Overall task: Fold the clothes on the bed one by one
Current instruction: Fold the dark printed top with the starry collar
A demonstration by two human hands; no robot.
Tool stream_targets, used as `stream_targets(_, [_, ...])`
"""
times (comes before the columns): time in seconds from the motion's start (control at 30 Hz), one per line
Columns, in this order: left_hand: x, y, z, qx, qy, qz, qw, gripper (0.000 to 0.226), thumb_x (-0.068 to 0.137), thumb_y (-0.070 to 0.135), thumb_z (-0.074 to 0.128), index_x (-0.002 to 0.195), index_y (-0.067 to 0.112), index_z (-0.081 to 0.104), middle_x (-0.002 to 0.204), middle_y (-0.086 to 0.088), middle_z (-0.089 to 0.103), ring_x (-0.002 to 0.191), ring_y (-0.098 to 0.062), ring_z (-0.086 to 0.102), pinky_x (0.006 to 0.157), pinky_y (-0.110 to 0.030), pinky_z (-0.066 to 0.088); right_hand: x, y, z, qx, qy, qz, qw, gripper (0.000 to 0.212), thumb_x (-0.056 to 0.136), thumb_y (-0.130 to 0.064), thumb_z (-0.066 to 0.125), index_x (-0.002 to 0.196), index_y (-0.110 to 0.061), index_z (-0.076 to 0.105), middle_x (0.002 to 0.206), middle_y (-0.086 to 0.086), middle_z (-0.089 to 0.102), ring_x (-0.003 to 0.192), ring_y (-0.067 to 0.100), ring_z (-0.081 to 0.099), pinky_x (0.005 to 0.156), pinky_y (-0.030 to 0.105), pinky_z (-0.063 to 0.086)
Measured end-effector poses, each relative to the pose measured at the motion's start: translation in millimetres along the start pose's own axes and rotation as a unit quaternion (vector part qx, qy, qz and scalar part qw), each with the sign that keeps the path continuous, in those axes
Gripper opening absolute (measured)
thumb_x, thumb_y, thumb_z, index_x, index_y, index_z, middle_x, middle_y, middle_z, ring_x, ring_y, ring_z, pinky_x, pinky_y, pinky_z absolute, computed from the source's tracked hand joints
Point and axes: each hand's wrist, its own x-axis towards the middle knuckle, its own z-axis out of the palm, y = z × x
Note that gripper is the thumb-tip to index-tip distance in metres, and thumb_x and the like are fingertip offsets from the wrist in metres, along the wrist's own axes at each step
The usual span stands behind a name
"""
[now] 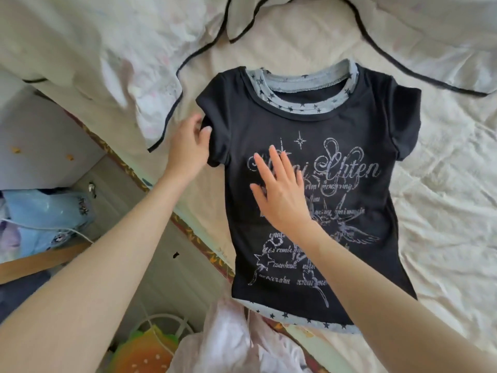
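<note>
The black T-shirt [317, 184] lies face up and spread flat on the bed [443, 211], directly under both hands. The right hand [282, 195] presses flat on the chest print with straight fingers, while the left hand [189, 146] pinches the sleeve [215, 125] just beside it. To fold cleanly, the right palm should likely anchor the cloth while the left carries the sleeve inward along a straight crease.
</note>
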Motion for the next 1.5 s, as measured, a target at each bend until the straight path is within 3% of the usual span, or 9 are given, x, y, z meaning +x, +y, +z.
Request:
stream_targets(0.23, [20,4,0,-0.127,-0.057,-0.143,0.980,0.016,0.091,0.015,0.060,0.105,0.007,0.061,0.097,-0.003,0.061,0.092,-0.016,0.057,0.083,-0.028,0.045,12,-6,19,-0.055,-0.063,0.050,0.995,0.064,0.098,-0.041,0.041,0.152,-0.028,0.009,0.161,0.003,0.000,0.147,0.026,-0.005,0.112,0.061,0.007])
stream_targets(0.5, [-37,-14,-37,-0.112,0.083,-0.111,0.984,0.010,0.092,0.025,0.059,0.099,0.018,0.057,0.090,0.008,0.060,0.087,-0.013,0.060,0.083,-0.028,0.051,12,-6,11,-0.034,-0.083,0.062,0.994,0.062,0.100,-0.038,0.040,0.152,-0.031,0.006,0.160,-0.001,-0.006,0.147,0.022,-0.011,0.115,0.058,0.003])
stream_targets(0.63, [-24,-18,-37,-0.030,0.047,-0.081,0.995,0.033,0.097,0.031,0.050,0.125,0.013,0.053,0.123,0.000,0.054,0.098,-0.006,0.054,0.081,-0.012,0.039,17,-21,13,-0.005,0.000,0.074,0.997,0.054,0.097,-0.036,0.046,0.147,-0.022,0.032,0.158,0.009,0.018,0.146,0.030,0.010,0.112,0.062,0.009])
stream_targets(0.8, [28,0,-28,0.069,-0.030,0.076,0.994,0.038,0.101,0.015,0.037,0.137,0.004,0.042,0.138,-0.012,0.047,0.130,-0.024,0.041,0.103,-0.025,0.030,26,-43,19,-0.023,0.103,-0.056,0.993,0.052,0.086,-0.027,0.057,0.136,-0.014,0.050,0.144,0.017,0.044,0.134,0.035,0.039,0.107,0.058,0.032])
stream_targets(0.93, [68,0,-17,0.099,-0.116,0.006,0.988,0.040,0.098,0.018,0.044,0.137,0.009,0.044,0.135,-0.011,0.051,0.126,-0.028,0.046,0.105,-0.043,0.037,43,-52,21,-0.019,0.128,-0.111,0.985,0.053,0.080,-0.014,0.072,0.131,-0.013,0.056,0.139,0.016,0.050,0.132,0.035,0.044,0.102,0.050,0.043])
stream_targets(1.1, [71,-2,-26,0.117,-0.159,-0.049,0.979,0.028,0.094,0.031,0.053,0.110,0.008,0.059,0.108,-0.009,0.063,0.106,-0.029,0.057,0.088,-0.036,0.046,57,-45,22,-0.077,0.105,-0.159,0.979,0.051,0.074,-0.013,0.077,0.123,-0.014,0.063,0.135,0.017,0.054,0.127,0.034,0.050,0.091,0.043,0.049])
stream_targets(1.2, [64,-1,-39,0.076,-0.147,-0.017,0.986,0.028,0.091,0.032,0.058,0.086,0.005,0.055,0.083,-0.006,0.057,0.082,-0.023,0.055,0.063,-0.028,0.040,53,-40,30,-0.092,0.115,-0.157,0.977,0.048,0.074,-0.006,0.077,0.119,-0.014,0.065,0.134,0.015,0.055,0.126,0.032,0.051,0.094,0.042,0.048])
stream_targets(1.37, [59,11,-54,-0.069,-0.109,0.001,0.992,0.016,0.087,0.029,0.065,0.078,0.025,0.053,0.077,0.011,0.057,0.072,-0.002,0.053,0.068,-0.017,0.040,58,-55,21,-0.022,0.207,-0.150,0.967,0.019,0.087,-0.009,0.064,0.105,-0.009,0.071,0.122,0.013,0.064,0.119,0.030,0.058,0.083,0.037,0.055])
stream_targets(1.5, [64,16,-58,-0.042,-0.069,0.036,0.996,0.014,0.088,0.026,0.064,0.088,0.019,0.051,0.078,-0.001,0.059,0.077,-0.014,0.054,0.069,-0.023,0.042,58,-78,24,0.026,0.224,-0.152,0.962,0.027,0.093,-0.018,0.053,0.112,-0.007,0.069,0.127,0.015,0.061,0.123,0.033,0.053,0.103,0.043,0.042])
